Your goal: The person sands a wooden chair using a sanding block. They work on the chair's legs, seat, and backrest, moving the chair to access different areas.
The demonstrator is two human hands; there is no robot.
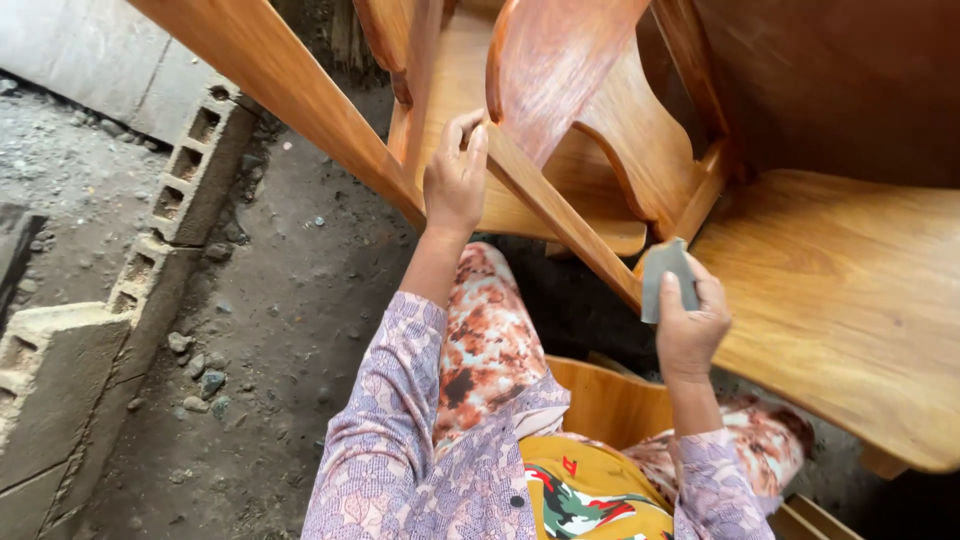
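- One folded grey sanding sheet (667,277) is gripped by the right hand (690,325) against a slanted chair rail (560,215).
- That one rail is touched higher up by the left hand (455,180), fingers loosely curled.
- Two hollow concrete blocks (185,180) are seen on the dirt floor (290,330).

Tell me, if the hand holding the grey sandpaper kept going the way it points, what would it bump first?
Probably the slanted wooden chair rail. The right hand points its sandpaper up at it, though depth is unclear.
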